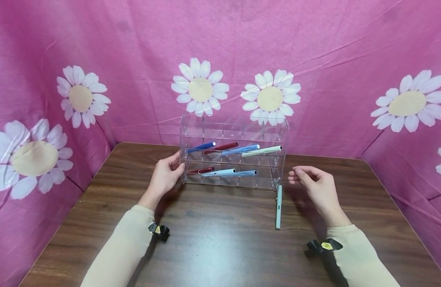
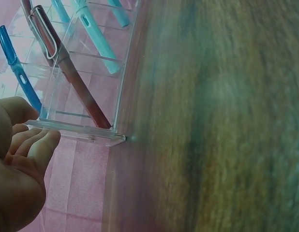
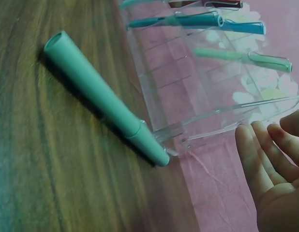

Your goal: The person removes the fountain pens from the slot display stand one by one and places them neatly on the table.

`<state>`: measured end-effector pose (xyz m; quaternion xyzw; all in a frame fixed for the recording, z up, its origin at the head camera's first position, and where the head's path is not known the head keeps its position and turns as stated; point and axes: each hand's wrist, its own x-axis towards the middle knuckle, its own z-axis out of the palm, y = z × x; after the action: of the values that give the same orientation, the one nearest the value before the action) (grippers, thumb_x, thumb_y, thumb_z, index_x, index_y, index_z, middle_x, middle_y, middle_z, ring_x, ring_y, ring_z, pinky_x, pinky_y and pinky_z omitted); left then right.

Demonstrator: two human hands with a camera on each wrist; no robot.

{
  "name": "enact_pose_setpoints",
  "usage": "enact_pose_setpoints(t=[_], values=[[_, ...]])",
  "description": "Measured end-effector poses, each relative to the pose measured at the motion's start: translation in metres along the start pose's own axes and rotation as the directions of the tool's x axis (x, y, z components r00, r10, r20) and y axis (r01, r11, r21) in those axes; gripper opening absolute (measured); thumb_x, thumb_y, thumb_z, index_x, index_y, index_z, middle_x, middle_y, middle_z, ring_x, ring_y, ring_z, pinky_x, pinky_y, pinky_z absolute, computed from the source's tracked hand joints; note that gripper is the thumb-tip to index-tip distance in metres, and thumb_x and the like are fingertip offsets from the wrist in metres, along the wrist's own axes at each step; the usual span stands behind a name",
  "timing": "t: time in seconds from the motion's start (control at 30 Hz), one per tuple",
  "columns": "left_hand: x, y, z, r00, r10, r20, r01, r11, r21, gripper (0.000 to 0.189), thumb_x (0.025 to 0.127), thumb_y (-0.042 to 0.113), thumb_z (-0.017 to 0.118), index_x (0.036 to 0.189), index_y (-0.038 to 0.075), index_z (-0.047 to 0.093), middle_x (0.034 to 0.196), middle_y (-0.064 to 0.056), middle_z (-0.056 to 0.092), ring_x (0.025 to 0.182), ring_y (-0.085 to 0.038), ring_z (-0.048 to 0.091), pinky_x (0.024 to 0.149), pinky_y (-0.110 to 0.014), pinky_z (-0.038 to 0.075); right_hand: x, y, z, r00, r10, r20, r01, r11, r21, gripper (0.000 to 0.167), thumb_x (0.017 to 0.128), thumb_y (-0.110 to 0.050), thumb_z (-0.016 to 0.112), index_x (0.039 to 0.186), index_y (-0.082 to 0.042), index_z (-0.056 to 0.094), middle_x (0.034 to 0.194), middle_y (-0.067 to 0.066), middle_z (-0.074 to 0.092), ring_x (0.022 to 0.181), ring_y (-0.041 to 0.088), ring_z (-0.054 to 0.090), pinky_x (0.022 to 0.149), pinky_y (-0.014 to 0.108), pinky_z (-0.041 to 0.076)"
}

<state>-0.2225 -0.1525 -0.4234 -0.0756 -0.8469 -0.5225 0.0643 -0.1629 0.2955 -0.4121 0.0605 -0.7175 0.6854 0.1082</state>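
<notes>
A clear acrylic pen rack stands at the back of the table. My left hand holds its left side panel, thumb and fingers on either side in the left wrist view. My right hand hovers just beyond the right panel, fingers loosely bent and holding nothing. On the upper tier lie a dark blue pen, a dark red pen, a blue pen and a pale green pen. Lower down are another dark red pen, a light blue pen and a blue-grey pen.
A mint-green capped pen lies on the wooden table at the rack's front right corner, its cap end by the rack. Pink cloth with large white flowers hangs behind and at both sides.
</notes>
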Motion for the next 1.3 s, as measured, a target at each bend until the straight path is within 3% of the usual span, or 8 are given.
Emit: enact_pose_setpoints(t=[0.2,0.37,0.6,1.07,1.3], values=[[-0.001,0.000,0.000,1.000,0.010,-0.005,-0.010,0.998,0.058,0.055,0.101,0.000,0.064,0.155,-0.001,0.054,0.139,-0.025,0.068,0.128,-0.035,0.068,0.108,-0.047,0.055,0.002,-0.006,0.004,0.999,-0.049,0.004,0.049,0.999,0.002,0.024,0.107,-0.004,0.064,0.117,0.017,0.069,0.094,-0.001,0.084,0.079,0.011,0.081,0.078,0.027,0.065],[-0.003,-0.001,0.001,1.000,0.007,0.006,-0.007,0.997,0.073,0.057,0.101,0.000,0.064,0.157,0.000,0.052,0.140,-0.026,0.067,0.129,-0.035,0.067,0.108,-0.047,0.055,0.003,-0.008,0.008,0.998,-0.063,0.013,0.062,0.998,0.025,0.022,0.106,-0.002,0.064,0.118,0.016,0.070,0.095,0.000,0.085,0.080,0.012,0.082,0.079,0.029,0.066],[-0.005,-0.002,0.001,1.000,-0.003,0.018,0.002,0.998,0.057,0.058,0.101,-0.001,0.063,0.158,-0.001,0.051,0.141,-0.027,0.066,0.129,-0.036,0.067,0.106,-0.046,0.056,0.004,-0.008,0.014,0.995,-0.099,0.011,0.099,0.995,0.032,0.015,0.105,-0.001,0.064,0.114,0.004,0.076,0.095,0.001,0.085,0.079,0.013,0.082,0.079,0.030,0.066],[-0.003,-0.004,0.003,1.000,0.024,0.007,-0.024,0.998,0.055,0.056,0.101,-0.001,0.062,0.156,-0.001,0.052,0.139,-0.027,0.067,0.127,-0.037,0.068,0.107,-0.045,0.056,0.009,-0.019,0.022,0.991,-0.132,-0.016,0.133,0.988,0.080,0.031,0.104,0.001,0.066,0.127,0.022,0.065,0.102,0.003,0.085,0.084,0.016,0.083,0.086,0.030,0.065],[-0.002,-0.005,0.003,1.000,0.023,0.007,-0.024,0.999,0.041,0.056,0.100,-0.002,0.062,0.156,-0.002,0.052,0.137,-0.028,0.068,0.126,-0.037,0.069,0.104,-0.042,0.058,0.011,-0.021,0.028,0.989,-0.143,-0.025,0.145,0.988,0.056,0.030,0.103,0.002,0.066,0.129,0.018,0.067,0.106,0.002,0.085,0.089,0.012,0.082,0.087,0.027,0.064]])
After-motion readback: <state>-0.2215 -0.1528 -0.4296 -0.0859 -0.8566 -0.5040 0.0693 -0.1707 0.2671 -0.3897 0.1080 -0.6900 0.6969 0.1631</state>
